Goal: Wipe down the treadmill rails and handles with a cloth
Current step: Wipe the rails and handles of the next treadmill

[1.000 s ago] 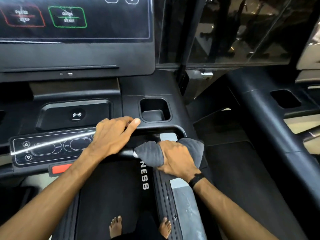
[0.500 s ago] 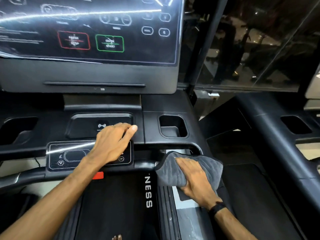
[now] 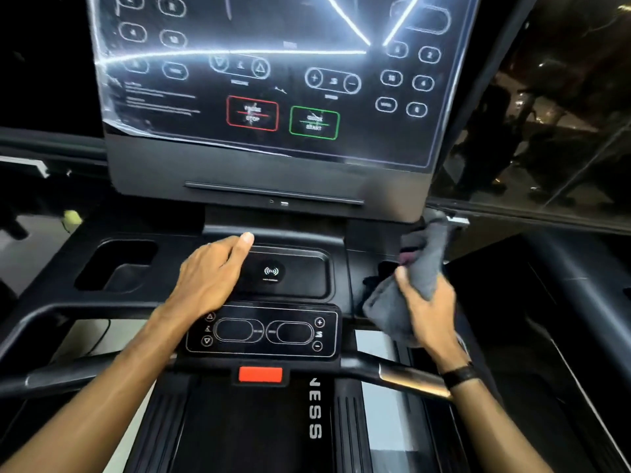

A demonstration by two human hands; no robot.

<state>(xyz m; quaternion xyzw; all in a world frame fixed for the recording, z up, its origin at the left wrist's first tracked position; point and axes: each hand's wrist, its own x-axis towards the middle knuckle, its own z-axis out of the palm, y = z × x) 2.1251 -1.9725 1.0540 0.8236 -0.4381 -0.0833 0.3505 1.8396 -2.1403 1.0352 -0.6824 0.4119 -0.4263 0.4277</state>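
Note:
A grey cloth point(image 3: 418, 268) is bunched in my right hand point(image 3: 428, 312), which grips it over the right cup holder area of the treadmill console. The cloth's upper end reaches up to the lower right corner of the display. My left hand point(image 3: 211, 278) lies flat with straight fingers on the console tray, beside the wireless pad point(image 3: 271, 273). In front of both hands runs the front handlebar point(image 3: 406, 375), black with a metal grip section on the right. The left handle point(image 3: 51, 319) curves away at the left.
The big touch display point(image 3: 273, 80) stands right behind the hands. A small control panel point(image 3: 263, 332) and a red stop tab point(image 3: 260, 374) sit at the console's front. A left cup holder point(image 3: 116, 264) is recessed. Another treadmill's rail point(image 3: 580, 278) lies to the right.
My right hand lifted the cloth off the front handlebar and carried it up and forward over the right cup holder. My left hand slid forward from the control panel to the tray.

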